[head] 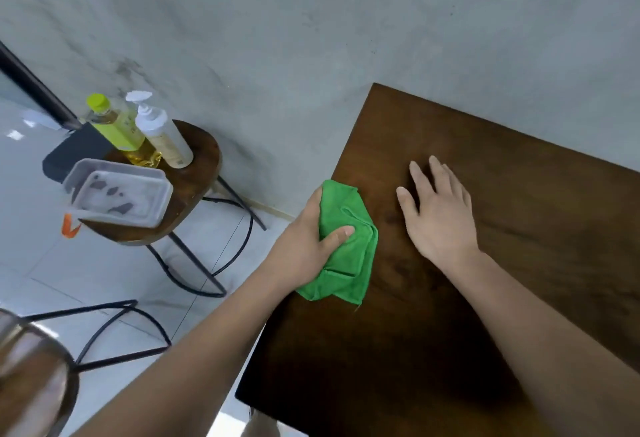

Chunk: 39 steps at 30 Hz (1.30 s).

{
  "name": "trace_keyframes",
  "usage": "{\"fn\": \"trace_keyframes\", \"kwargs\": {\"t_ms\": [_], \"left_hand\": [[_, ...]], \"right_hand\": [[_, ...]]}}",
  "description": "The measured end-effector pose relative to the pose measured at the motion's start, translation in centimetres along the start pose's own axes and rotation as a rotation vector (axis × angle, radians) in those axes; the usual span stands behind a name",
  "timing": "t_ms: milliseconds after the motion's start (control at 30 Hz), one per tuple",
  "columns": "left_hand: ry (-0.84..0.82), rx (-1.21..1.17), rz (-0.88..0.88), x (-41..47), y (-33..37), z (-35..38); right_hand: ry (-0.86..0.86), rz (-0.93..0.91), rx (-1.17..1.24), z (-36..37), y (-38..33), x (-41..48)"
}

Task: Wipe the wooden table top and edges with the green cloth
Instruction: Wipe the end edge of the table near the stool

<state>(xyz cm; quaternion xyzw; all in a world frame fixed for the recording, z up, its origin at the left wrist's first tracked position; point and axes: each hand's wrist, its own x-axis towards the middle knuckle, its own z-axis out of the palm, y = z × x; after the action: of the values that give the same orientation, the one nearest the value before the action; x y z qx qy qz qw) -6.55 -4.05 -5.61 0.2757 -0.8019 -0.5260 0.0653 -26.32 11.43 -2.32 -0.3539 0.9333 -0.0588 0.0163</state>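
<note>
The green cloth (346, 242) sits bunched at the left edge of the wooden table (485, 228), draped partly over the side — a placement that suits wiping the edge. The left hand (304, 239) grips it, thumb pressed on top and fingers curled round the far side. The right hand (436, 208) lies flat on the tabletop just right of the cloth, fingers spread and holding nothing — probably to steady the table.

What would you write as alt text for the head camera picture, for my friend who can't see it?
A person's left hand grips a green cloth at the left edge of a wooden table, while the right hand rests flat on top. A stool nearby holds two bottles.
</note>
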Motion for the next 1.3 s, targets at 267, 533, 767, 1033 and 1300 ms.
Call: {"fn": "trace_keyframes", "kwargs": {"t_ms": [267, 533, 767, 1033, 1300], "left_hand": [[-0.004, 0.118, -0.093, -9.6, -1.6, -0.1], [0.054, 0.232, -0.109, -3.9, -0.1, 0.9], [0.036, 0.203, -0.107, 3.7, 1.5, 1.0], [-0.012, 0.153, -0.093, -2.4, 0.1, 0.5], [0.031, 0.064, -0.072, -16.8, -3.8, 0.1]], "right_hand": [[0.001, -0.047, -0.052, 0.7, -0.3, -3.4], [0.034, -0.059, -0.061, 1.1, -0.2, -3.5], [0.032, -0.058, -0.040, 1.2, -0.2, -3.6], [0.011, -0.029, -0.023, 0.8, -0.5, -3.8], [-0.010, -0.016, -0.010, 0.6, -0.7, -4.0]]}}
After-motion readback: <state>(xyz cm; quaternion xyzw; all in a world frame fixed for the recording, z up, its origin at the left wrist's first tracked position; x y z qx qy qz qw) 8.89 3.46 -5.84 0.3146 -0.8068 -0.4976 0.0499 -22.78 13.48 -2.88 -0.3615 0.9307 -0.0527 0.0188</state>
